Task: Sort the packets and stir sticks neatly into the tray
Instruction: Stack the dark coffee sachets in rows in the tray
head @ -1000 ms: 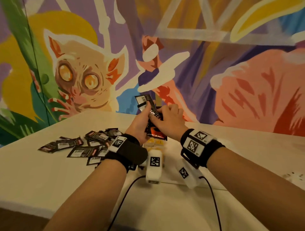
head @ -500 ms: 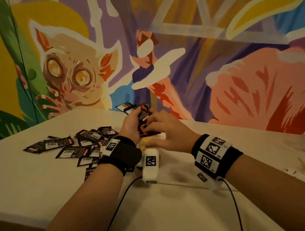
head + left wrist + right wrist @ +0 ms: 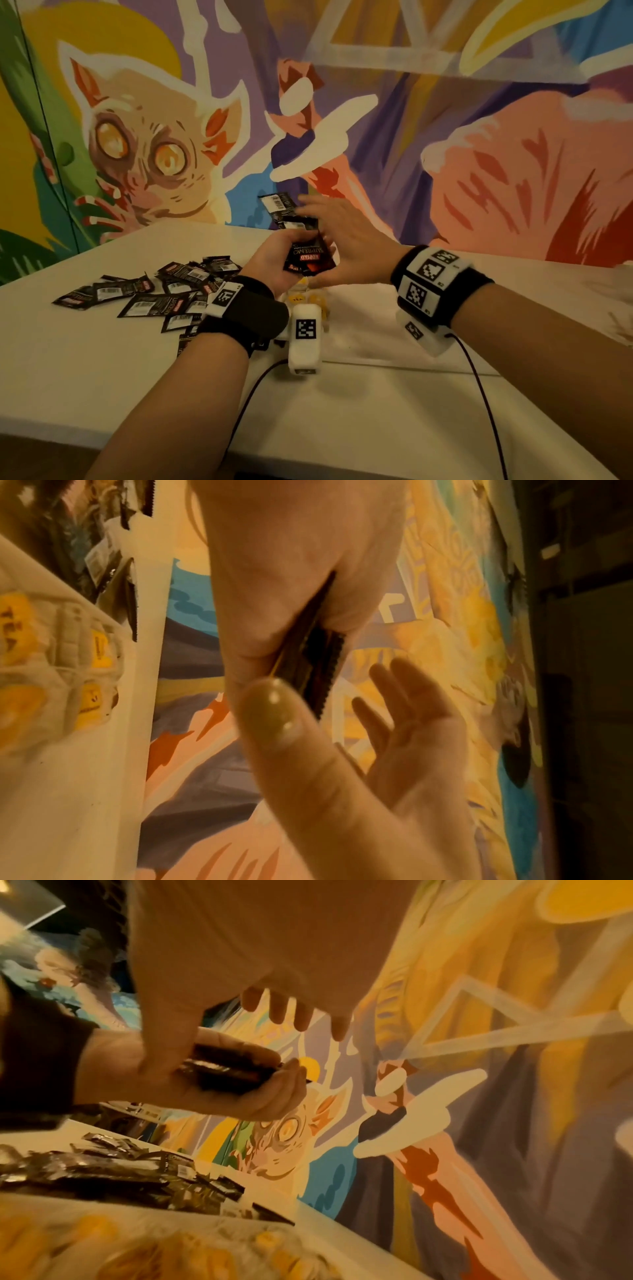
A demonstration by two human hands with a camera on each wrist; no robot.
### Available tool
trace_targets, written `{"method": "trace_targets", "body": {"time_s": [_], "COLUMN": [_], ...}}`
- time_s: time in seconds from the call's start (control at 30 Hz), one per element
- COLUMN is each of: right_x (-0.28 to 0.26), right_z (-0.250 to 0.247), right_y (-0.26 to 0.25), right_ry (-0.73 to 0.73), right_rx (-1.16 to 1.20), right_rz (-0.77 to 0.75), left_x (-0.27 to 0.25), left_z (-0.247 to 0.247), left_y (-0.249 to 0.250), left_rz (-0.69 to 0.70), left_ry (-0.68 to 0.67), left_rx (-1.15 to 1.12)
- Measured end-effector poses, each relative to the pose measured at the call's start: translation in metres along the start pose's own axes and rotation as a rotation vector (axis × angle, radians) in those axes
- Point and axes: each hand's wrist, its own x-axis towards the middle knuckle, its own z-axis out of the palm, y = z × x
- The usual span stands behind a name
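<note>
My left hand [image 3: 291, 255] grips a stack of black coffee packets [image 3: 310, 258] above the table, thumb on the near face and fingers curled over the far side. One packet in the stack sticks up with its barcode showing. My right hand [image 3: 329, 222] is beside the stack, fingers straight and spread, and holds nothing. In the left wrist view the stack [image 3: 318, 664] is pinched edge-on, with the right hand [image 3: 404, 723] open behind it. The right wrist view shows the same stack [image 3: 229, 1069]. Several loose black packets [image 3: 164, 291] lie scattered at the left.
Tea bags with yellow tags [image 3: 301, 301] lie just under my hands on what looks like a flat white tray [image 3: 376, 329]. A painted wall stands close behind the table's far edge. Faint thin items at the right edge [image 3: 616, 325] are too blurred to name.
A second ago both hands gripped the stack. It dipped toward the tea bags; now the right hand has let go and spread its fingers while the left still holds it.
</note>
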Motion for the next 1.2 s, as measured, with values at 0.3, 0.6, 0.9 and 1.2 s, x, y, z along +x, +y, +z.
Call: {"method": "trace_targets", "body": {"time_s": [0.3,0.6,0.9,1.2], "right_x": [0.017,0.014,0.015,0.018], "right_z": [-0.004,0.013,0.008,0.004], "right_y": [-0.001,-0.003,0.008,0.011], "right_ry": [-0.300,-0.175,-0.076,-0.077], "right_rx": [-0.052,0.135,0.055,0.013], "right_rz": [0.178,0.144,0.171,0.149], "left_x": [-0.003,0.001,0.006,0.002], "left_z": [0.000,-0.002,0.004,0.001], "left_y": [-0.004,-0.007,-0.013,-0.008], "left_rz": [-0.014,0.081,0.143,0.144], "left_ry": [-0.104,-0.026,-0.012,0.012], "left_rx": [0.215,0.012,0.160,0.161]}}
